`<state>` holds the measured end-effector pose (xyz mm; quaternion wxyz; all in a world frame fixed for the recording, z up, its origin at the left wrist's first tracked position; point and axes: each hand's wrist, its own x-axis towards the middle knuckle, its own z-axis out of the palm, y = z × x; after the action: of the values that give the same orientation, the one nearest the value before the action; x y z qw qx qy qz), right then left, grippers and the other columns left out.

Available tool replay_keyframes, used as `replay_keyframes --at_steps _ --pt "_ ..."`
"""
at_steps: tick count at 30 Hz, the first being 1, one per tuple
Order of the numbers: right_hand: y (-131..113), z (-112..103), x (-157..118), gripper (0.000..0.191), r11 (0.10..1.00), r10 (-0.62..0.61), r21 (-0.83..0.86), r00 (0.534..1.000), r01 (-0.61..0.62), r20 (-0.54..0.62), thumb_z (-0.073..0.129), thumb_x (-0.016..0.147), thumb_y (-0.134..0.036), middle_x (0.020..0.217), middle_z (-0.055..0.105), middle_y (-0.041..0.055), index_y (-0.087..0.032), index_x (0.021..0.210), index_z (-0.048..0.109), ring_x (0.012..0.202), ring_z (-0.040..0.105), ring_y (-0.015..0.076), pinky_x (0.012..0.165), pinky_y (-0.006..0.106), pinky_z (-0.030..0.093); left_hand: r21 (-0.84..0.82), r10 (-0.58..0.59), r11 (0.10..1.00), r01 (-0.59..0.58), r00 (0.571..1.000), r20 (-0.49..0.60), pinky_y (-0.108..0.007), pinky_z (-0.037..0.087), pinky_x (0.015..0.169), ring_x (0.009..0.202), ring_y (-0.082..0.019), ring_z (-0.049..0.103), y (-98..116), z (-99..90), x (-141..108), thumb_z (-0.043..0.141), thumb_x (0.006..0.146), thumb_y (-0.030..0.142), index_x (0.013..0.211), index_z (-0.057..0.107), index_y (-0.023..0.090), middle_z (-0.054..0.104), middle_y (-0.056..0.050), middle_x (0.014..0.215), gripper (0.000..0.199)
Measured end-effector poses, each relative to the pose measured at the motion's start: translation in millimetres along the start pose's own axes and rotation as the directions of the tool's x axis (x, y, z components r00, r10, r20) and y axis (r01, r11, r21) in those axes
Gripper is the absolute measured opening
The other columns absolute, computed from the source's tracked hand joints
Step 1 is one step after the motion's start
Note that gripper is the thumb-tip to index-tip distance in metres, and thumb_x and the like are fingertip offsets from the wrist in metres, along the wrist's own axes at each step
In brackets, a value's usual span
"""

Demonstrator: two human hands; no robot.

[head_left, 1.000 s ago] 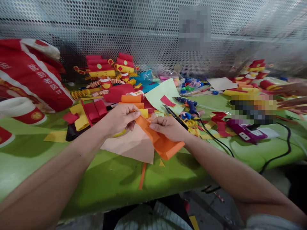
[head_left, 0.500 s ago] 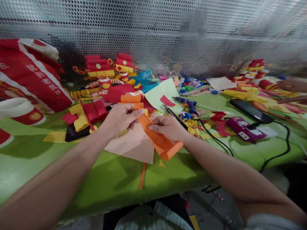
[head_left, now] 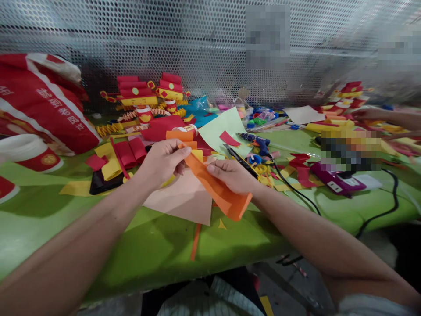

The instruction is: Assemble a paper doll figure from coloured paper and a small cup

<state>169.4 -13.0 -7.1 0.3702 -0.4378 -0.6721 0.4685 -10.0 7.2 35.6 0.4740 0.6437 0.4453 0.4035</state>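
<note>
At the near edge of the green table (head_left: 144, 250) lies a thin orange strip (head_left: 196, 242), pointing toward the person, with a small yellow scrap (head_left: 222, 224) to its right. Just beyond, a pale pink sheet (head_left: 190, 206) lies flat, and the orange paper (head_left: 210, 180) is held up over its right part, between the two hands. The left hand (head_left: 167, 162) has thumb and forefinger closed in a pinch on the paper's far left end; the right hand (head_left: 230, 175) grips its far edge around the middle, thumb on top, though the fingers beneath are hidden, so how firmly they press is hard to judge.

The paper could crease or tear if the hands pull unevenly, and its loose near end could spring tighter, since only the other parts are held. Its long axis slants from far left to near right, the curled end pointing near right.

Farther back are orange rolls (head_left: 179, 136), a pale green sheet (head_left: 217, 127), a blue glue gun (head_left: 255, 140) and, before the mesh panel (head_left: 210, 52), red-and-yellow paper figures (head_left: 134, 90).
</note>
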Motion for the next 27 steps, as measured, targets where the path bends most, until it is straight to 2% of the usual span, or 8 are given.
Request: replay_keyframes --at_steps 4,9,15,19,25,27 --pt "-0.2 2.5 0.1 0.035 0.986 0.073 0.149 0.996 -0.081 0.054 0.060 0.067 -0.052 0.055 0.043 -0.0048 -0.018 0.065 0.054 0.050 0.036 0.0068 0.046 0.022 0.028 -0.035 -0.003 0.999 0.003 1.000 0.002 -0.019 0.035 0.039 0.035 -0.007 0.046 -1.9 -0.9 1.7 0.053 0.075 0.018 0.060 0.049 0.018 0.050 0.003 0.040 0.016" --pt "-6.9 8.1 0.4 0.034 0.940 0.124 0.311 0.990 -0.137 0.062 0.070 0.056 -0.046 0.052 0.046 -0.0060 -0.018 0.057 0.051 0.046 0.036 0.0050 0.043 0.022 0.026 -0.051 -0.021 0.999 0.021 1.000 -0.004 -0.019 0.034 0.037 0.035 -0.008 0.047 -2.5 1.8 0.9 0.053 0.074 0.017 0.060 0.048 0.018 0.049 0.004 0.039 0.015" --pt "-5.0 7.9 1.3 0.034 0.956 0.115 0.269 0.993 -0.113 0.010 0.074 0.053 -0.042 0.051 0.048 -0.0063 -0.016 0.055 0.052 0.045 0.036 0.0041 0.041 0.020 0.025 -0.040 -0.030 0.999 0.027 0.997 -0.078 -0.018 0.036 0.037 0.035 -0.007 0.047 0.6 7.1 -1.9 0.055 0.075 0.020 0.062 0.049 0.017 0.050 0.004 0.041 0.015" --pt "-2.3 6.7 1.4 0.033 0.964 0.129 0.234 0.992 -0.128 0.011 0.071 0.057 -0.044 0.048 0.044 -0.0070 -0.016 0.058 0.054 0.043 0.033 0.0039 0.041 0.020 0.022 -0.029 -0.035 0.999 0.033 0.997 -0.071 -0.017 0.039 0.040 0.039 -0.008 0.052 2.0 7.8 -2.1 0.057 0.076 0.022 0.065 0.051 0.016 0.053 0.004 0.044 0.014" --pt "-0.9 5.6 1.0 0.037 0.985 0.051 0.160 0.996 -0.061 0.068 0.065 0.063 -0.051 0.050 0.040 -0.0069 -0.016 0.059 0.052 0.044 0.030 0.0041 0.042 0.021 0.022 -0.035 -0.027 0.999 0.025 0.999 -0.045 -0.017 0.041 0.042 0.041 -0.008 0.054 -0.3 6.8 -1.9 0.060 0.074 0.024 0.064 0.054 0.014 0.057 0.001 0.045 0.016" --pt "-1.1 6.2 0.2 0.038 0.993 0.029 0.115 0.999 -0.033 0.037 0.063 0.064 -0.053 0.052 0.040 -0.0065 -0.016 0.060 0.051 0.046 0.031 0.0047 0.043 0.021 0.023 -0.060 -0.011 0.998 0.008 0.998 -0.057 -0.017 0.041 0.042 0.040 -0.008 0.053 -2.3 7.1 -1.3 0.061 0.074 0.026 0.062 0.054 0.014 0.057 0.001 0.045 0.018"
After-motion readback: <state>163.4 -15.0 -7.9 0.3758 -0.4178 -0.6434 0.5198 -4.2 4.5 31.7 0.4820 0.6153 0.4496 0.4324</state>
